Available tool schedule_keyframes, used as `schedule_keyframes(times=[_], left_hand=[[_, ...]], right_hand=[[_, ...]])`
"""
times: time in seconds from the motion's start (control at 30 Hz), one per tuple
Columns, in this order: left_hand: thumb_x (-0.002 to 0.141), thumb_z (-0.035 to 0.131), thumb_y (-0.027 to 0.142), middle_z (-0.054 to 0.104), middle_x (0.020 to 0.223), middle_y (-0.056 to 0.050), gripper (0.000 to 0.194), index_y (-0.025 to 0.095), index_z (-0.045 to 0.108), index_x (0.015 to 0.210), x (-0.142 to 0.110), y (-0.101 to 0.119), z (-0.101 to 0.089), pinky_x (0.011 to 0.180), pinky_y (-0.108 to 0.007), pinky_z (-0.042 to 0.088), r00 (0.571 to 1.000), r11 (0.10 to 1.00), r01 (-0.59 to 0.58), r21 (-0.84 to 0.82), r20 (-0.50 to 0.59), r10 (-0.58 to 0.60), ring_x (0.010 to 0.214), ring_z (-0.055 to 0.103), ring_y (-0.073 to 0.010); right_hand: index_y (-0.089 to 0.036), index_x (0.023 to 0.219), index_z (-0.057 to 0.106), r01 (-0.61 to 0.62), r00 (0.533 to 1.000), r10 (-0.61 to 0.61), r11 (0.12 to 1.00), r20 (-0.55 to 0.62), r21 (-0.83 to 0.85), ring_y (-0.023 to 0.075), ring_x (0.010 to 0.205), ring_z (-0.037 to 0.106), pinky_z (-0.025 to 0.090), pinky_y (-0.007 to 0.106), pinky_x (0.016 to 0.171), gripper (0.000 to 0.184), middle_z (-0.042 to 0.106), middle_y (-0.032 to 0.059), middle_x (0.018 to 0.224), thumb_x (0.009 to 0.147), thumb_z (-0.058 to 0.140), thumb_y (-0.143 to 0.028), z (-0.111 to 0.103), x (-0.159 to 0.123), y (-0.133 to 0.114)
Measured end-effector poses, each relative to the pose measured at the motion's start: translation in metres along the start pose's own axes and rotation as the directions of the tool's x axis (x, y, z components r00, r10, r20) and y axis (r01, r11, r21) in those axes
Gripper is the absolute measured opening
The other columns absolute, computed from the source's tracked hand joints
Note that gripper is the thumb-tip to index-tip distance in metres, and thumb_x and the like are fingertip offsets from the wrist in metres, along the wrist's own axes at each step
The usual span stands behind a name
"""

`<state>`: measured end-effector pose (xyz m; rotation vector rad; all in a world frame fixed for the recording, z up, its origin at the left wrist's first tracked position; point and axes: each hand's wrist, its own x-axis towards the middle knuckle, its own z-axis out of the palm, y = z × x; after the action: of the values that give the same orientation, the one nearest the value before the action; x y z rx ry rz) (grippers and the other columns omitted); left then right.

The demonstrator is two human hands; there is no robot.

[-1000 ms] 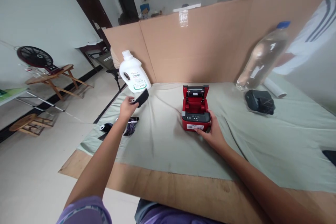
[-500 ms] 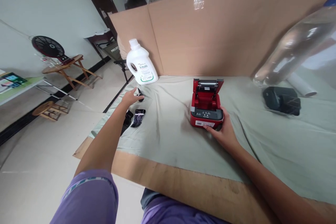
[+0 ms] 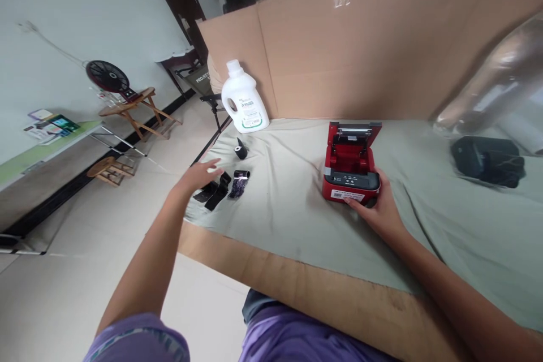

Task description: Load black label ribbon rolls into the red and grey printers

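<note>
A small red label printer (image 3: 350,178) with a black front panel stands on the cloth, its lid tilted up and the red inside showing. My right hand (image 3: 379,209) grips its front right corner, thumb across the white label on the front. To the left, my left hand (image 3: 198,176) hovers with its fingers apart and nothing in it. Just beyond that hand lies a black roll with a white core (image 3: 241,151). Close by are a crumpled black strip (image 3: 218,192) and a shiny dark roll (image 3: 240,184) with a loose end.
A white jug (image 3: 246,99) leans at the cardboard wall (image 3: 352,56) behind the cloth-covered table (image 3: 297,226). On the right lie a black object in clear plastic (image 3: 487,161) and a large clear bottle (image 3: 492,79). A fan (image 3: 108,76) sits on a stool off the table.
My left hand has drawn back toward me from the white-cored black roll, which now lies fully visible on the cloth. My right hand still grips the printer. The view has shifted left.
</note>
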<state>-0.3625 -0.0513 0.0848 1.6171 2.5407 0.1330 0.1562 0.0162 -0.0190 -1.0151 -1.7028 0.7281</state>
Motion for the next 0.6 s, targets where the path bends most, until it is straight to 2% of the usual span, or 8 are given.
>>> schedule_keyframes(times=[0.13,0.2,0.27,0.3,0.37,0.43,0.53,0.6], left_hand=[[0.081,0.065,0.039,0.074,0.119,-0.011,0.047,0.027,0.073,0.126,-0.001,0.022,0.007,0.091,-0.037,0.049,0.994,0.996,-0.087,0.028,0.066,0.085,0.112,0.065,-0.0333],[0.081,0.066,0.035,0.074,0.116,-0.01,0.055,0.025,0.067,0.134,-0.007,0.031,0.002,0.091,-0.036,0.05,0.992,0.986,-0.123,-0.11,0.0,0.124,0.105,0.067,-0.0296],[0.082,0.066,0.037,0.073,0.12,-0.01,0.075,0.024,0.048,0.153,-0.017,0.046,-0.005,0.092,-0.037,0.051,0.98,0.913,-0.199,-0.356,-0.091,0.178,0.101,0.068,-0.026],[0.082,0.067,0.039,0.071,0.125,-0.01,0.085,0.024,0.036,0.16,-0.024,0.059,-0.007,0.093,-0.038,0.052,0.967,0.828,-0.256,-0.499,-0.131,0.219,0.101,0.068,-0.0247],[0.084,0.069,0.042,0.067,0.134,-0.011,0.098,0.027,0.017,0.165,-0.037,0.094,-0.009,0.094,-0.038,0.054,0.916,0.55,-0.368,-0.749,-0.191,0.353,0.108,0.069,-0.0242],[0.083,0.074,0.043,0.066,0.137,-0.013,0.103,0.029,0.013,0.166,-0.047,0.141,-0.007,0.095,-0.038,0.055,0.86,0.319,-0.399,-0.86,-0.229,0.457,0.112,0.069,-0.0252],[0.085,0.075,0.038,0.064,0.142,-0.015,0.1,0.031,0.015,0.165,-0.053,0.216,0.001,0.093,-0.037,0.056,0.798,0.122,-0.371,-0.92,-0.249,0.548,0.108,0.071,-0.0243],[0.087,0.074,0.035,0.063,0.144,-0.015,0.097,0.033,0.016,0.165,-0.051,0.257,0.008,0.092,-0.036,0.056,0.771,0.038,-0.347,-0.937,-0.262,0.581,0.106,0.072,-0.0227]], right_hand=[[-0.026,0.161,0.026,0.02,0.999,-0.022,0.998,-0.023,-0.063,0.0381,0.137,0.05,0.045,0.06,0.111,0.107,0.042,0.0186,0.154,0.075,0.083,-0.054,-0.002,-0.001,0.0],[-0.027,0.163,0.019,0.061,0.997,-0.067,0.989,-0.047,-0.133,0.0406,0.136,0.05,0.047,0.064,0.107,0.11,0.036,0.0197,0.157,0.077,0.079,-0.058,-0.011,0.005,-0.007],[-0.028,0.163,0.023,0.127,0.988,-0.142,0.969,-0.054,-0.21,0.0409,0.134,0.051,0.05,0.063,0.102,0.103,0.037,0.0186,0.158,0.08,0.076,-0.058,-0.025,0.019,-0.024],[-0.029,0.16,0.031,0.163,0.983,-0.178,0.957,-0.043,-0.239,0.0394,0.132,0.054,0.051,0.061,0.1,0.093,0.042,0.017,0.155,0.082,0.075,-0.055,-0.032,0.028,-0.038],[-0.03,0.141,0.057,0.227,0.971,-0.241,0.934,-0.015,-0.277,0.0347,0.124,0.061,0.053,0.057,0.1,0.056,0.062,0.0117,0.135,0.09,0.069,-0.048,-0.043,0.049,-0.073],[-0.029,0.125,0.068,0.277,0.961,-0.265,0.932,0.083,-0.233,0.0285,0.108,0.068,0.055,0.05,0.095,0.032,0.072,0.0074,0.115,0.095,0.062,-0.04,-0.045,0.07,-0.111],[-0.026,0.129,0.068,0.378,0.874,-0.289,0.909,0.392,-0.174,0.025,0.099,0.07,0.057,0.041,0.087,0.037,0.074,0.0057,0.11,0.094,0.063,-0.035,-0.036,0.095,-0.151],[-0.026,0.131,0.068,0.389,0.823,-0.243,0.9,0.514,-0.197,0.0242,0.097,0.069,0.056,0.039,0.084,0.038,0.074,0.0048,0.112,0.094,0.061,-0.029,-0.032,0.106,-0.159]])
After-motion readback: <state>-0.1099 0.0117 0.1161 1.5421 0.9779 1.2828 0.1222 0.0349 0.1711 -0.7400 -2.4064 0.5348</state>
